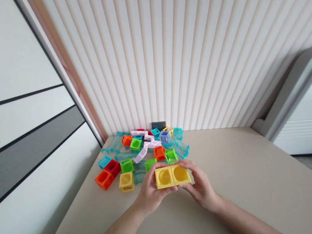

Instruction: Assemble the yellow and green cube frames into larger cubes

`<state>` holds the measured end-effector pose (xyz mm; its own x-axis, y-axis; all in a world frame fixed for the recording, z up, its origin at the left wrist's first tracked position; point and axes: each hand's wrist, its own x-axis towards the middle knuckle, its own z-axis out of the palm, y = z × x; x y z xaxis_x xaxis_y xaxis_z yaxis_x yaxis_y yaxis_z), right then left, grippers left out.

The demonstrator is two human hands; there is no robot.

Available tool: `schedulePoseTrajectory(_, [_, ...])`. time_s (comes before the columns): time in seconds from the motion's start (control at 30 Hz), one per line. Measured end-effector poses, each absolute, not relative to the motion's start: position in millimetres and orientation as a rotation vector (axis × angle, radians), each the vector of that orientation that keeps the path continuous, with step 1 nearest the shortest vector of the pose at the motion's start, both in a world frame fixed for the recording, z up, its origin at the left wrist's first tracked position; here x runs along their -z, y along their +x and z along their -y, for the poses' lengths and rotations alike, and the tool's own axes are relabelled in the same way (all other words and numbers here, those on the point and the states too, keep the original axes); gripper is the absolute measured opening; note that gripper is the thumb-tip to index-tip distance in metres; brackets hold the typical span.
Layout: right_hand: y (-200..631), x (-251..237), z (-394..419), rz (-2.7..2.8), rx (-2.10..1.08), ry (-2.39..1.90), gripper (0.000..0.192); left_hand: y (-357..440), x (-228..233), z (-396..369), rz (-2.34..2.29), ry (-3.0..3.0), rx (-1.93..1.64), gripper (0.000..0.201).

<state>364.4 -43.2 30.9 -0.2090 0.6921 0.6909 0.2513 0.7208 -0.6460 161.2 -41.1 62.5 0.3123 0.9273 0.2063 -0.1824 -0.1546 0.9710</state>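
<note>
Two yellow cube blocks with round openings are held side by side, touching, above the near part of the table. My left hand is closed around the left yellow block, thumb below and fingers over the top. My right hand grips the right yellow block in the same way. Whether the two blocks are locked together I cannot tell. Just beyond my hands lie a green block and an orange-red block. Another yellow block rests on the table to the left.
A pile of coloured cube blocks and clear teal track pieces spreads over the table's far left. A lilac folding chain lies across it. Behind stand a small black box and a ribbed white wall. White panels flank the left.
</note>
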Motion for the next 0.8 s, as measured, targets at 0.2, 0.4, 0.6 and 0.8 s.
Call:
schedulePoseTrajectory(0.2, [361.8,-29.8,43.7,1.778,-0.494,-0.746,0.044,160.5,-59.3,42.7,-0.751,1.423,-1.175,0.047])
schedulePoseTrajectory(0.4, [354.3,-33.4,44.0,1.754,-0.625,-0.835,0.038,166.2,-46.7,40.0,-0.958,1.640,-1.354,0.055])
schedulePoseTrajectory(0.6, [356.0,-44.5,48.8,1.805,-0.504,-0.892,0.036,166.1,-40.3,32.9,-1.085,2.064,-1.547,0.050])
schedulePoseTrajectory(0.8, [353.6,-49.9,53.9,1.774,-0.445,-1.056,0.017,160.8,-40.9,29.6,-0.957,2.439,-1.535,0.042])
